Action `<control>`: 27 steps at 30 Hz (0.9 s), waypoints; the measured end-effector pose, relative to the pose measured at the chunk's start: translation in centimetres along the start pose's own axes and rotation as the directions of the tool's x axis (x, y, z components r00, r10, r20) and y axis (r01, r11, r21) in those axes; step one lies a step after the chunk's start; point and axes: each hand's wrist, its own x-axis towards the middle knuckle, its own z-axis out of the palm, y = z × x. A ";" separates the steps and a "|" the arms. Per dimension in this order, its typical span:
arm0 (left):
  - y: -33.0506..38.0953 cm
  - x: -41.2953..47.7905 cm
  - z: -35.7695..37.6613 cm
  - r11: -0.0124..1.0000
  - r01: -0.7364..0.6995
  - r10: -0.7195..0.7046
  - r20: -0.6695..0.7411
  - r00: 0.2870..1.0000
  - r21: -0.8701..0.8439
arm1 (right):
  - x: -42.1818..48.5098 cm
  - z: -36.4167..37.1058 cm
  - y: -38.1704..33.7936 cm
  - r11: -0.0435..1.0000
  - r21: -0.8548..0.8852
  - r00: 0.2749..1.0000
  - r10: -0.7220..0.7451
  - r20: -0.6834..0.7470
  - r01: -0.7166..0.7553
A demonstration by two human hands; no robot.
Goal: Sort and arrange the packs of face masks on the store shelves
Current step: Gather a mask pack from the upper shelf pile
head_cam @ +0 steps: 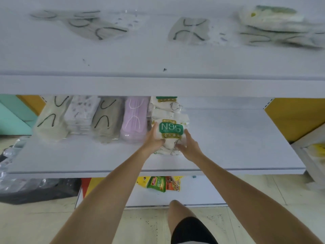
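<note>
A stack of white N95 mask packs (171, 128) with a green label lies on the middle shelf (237, 138), at the right end of a row. My left hand (153, 138) grips its left side and my right hand (189, 145) grips its right side. To the left stand a purple mask pack (134, 118), a grey pack (106, 118), a white patterned pack (80, 115) and a beige pack (51, 118). On the top shelf (158, 55) lie loose grey packs (84, 23), one grey pack (190, 30) in the middle, and a pile of packs (276, 23) at the right.
The right half of the middle shelf is bare. Snack bags (161, 183) lie on the bottom shelf. Black and clear plastic bags (26, 187) sit on the floor at the left. My knee (179, 213) is close to the shelf unit.
</note>
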 end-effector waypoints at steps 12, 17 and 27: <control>-1.9 3.1 -0.1 0.913 -0.018 0.015 0.010 1.000 0.407 | 2.8 0.7 -0.1 0.990 -0.137 1.000 -0.018 0.007 0.018; -2.5 3.5 -0.4 0.932 0.021 -0.034 0.030 0.999 0.361 | 2.7 0.1 -0.9 0.985 -0.171 1.000 -0.012 0.008 0.013; -1.2 -3.3 -4.2 0.866 -0.164 0.212 -0.048 0.976 0.473 | -5.1 -1.4 -0.6 0.931 -0.317 0.968 -0.224 -0.112 0.179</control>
